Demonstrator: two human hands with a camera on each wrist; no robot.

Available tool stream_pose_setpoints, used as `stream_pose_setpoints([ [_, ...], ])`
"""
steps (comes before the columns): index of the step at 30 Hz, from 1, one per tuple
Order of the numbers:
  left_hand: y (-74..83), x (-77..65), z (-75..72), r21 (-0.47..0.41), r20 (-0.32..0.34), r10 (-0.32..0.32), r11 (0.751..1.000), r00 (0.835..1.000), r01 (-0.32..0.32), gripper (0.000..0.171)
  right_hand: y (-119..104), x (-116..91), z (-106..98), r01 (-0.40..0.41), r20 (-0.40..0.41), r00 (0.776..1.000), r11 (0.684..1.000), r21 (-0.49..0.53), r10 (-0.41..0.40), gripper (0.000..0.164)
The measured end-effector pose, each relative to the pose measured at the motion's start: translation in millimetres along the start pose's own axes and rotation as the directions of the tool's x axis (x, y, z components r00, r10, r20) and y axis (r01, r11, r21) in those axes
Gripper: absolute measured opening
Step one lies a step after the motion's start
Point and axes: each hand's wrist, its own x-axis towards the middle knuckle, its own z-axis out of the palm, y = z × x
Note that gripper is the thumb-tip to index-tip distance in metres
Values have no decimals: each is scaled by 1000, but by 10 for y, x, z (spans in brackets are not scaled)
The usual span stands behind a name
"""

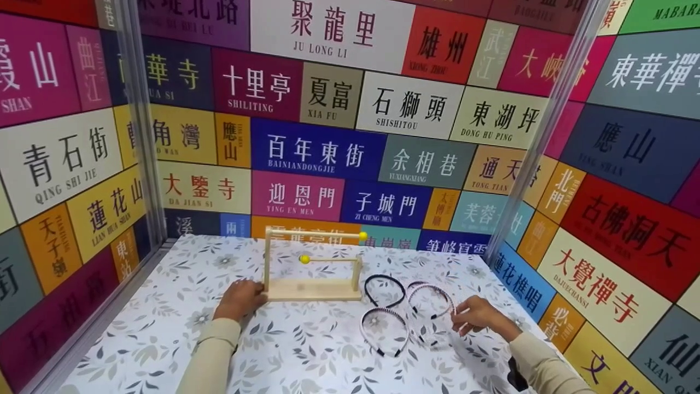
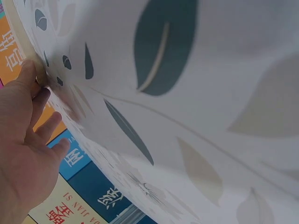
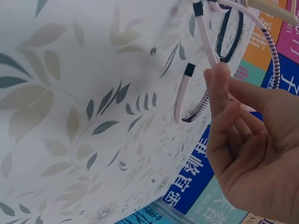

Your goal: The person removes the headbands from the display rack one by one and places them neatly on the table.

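Note:
A wooden stand point(image 1: 314, 290) has two horizontal rods, each tipped with a yellow ball point(image 1: 304, 259). My left hand point(image 1: 240, 299) pinches the lower left corner of its base; thumb and fingertips meet the wood in the left wrist view. On the right, my right hand point(image 1: 477, 316) pinches the side of a pink headband point(image 3: 208, 39) between thumb and forefinger. Dark teeth line the headband's inner side. Next to it lie a black headband point(image 1: 367, 284) and a pale pink toothed headband point(image 1: 362, 323). The headbands near the right hand overlap, so their outlines are hard to separate.
A white cloth with a leaf pattern covers the table point(image 1: 306, 350). Walls with coloured name panels point(image 1: 317, 150) stand behind and at both sides, joined by metal corner posts point(image 1: 143, 126).

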Motion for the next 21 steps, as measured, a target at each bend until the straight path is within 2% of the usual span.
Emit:
stream_pose_setpoints([
  [4, 14, -10, -26, 4, 4, -1, 1000, 1000, 1, 20, 62, -54, 11, -57, 77, 995, 998, -1, 56, 16],
  [8, 6, 6, -20, 10, 13, -11, 1000, 1000, 11, 19, 117, -70, 38, -113, 101, 988, 994, -7, 113, 17],
  [16, 25, -1, -12, 18, 3, -6, 1000, 1000, 6, 21, 198, -82, 145, -171, 5, 985, 982, -79, 172, 13],
  [21, -12, 31, 36, 33, -8, -5, 999, 1000, 5, 23, 239, -105, 215, -132, -44, 991, 988, -79, 129, 9],
])
